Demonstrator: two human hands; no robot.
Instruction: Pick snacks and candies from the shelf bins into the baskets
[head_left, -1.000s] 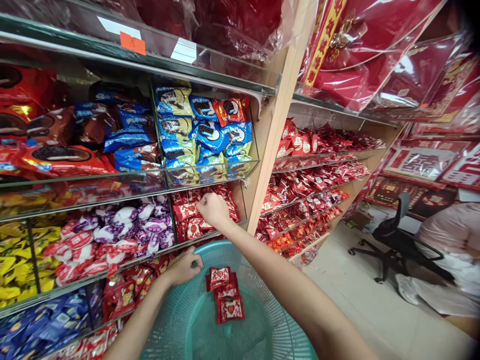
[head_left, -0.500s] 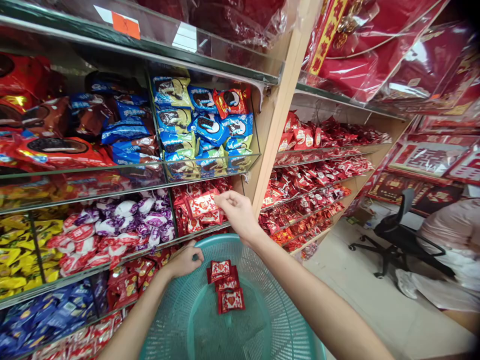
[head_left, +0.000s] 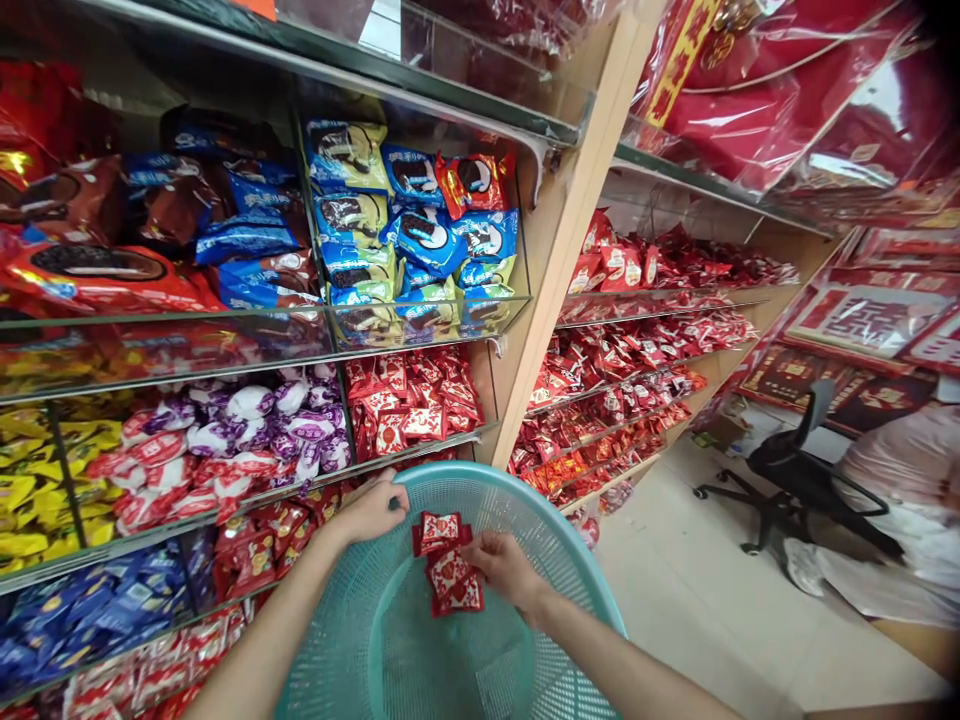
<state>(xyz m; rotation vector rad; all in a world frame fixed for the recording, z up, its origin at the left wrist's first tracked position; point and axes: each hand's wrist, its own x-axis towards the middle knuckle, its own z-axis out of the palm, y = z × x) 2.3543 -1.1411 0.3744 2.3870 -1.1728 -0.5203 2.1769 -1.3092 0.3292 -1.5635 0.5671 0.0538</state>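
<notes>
My left hand [head_left: 373,511] is closed on the far rim of a teal mesh basket [head_left: 525,520], holding it in front of the shelves. Inside the basket lie a few red-and-white candy packets [head_left: 442,530]. My right hand [head_left: 504,567] is down in the basket, its fingers pinched on one red candy packet [head_left: 448,575] that rests on the pile. Just above the basket is a clear shelf bin full of the same red candy packets [head_left: 416,400].
Glass-fronted shelves [head_left: 247,350] hold blue cookie packs, purple and red sweets and yellow packets at left. A wooden upright [head_left: 555,250] divides them from more red candy shelves at right. A black office chair [head_left: 799,470] and a seated person [head_left: 911,490] are at far right.
My right hand pulled a red packet out of the shelf bin and brought it down into the basket. My left hand stayed on the rim. The view tilted slightly down.
</notes>
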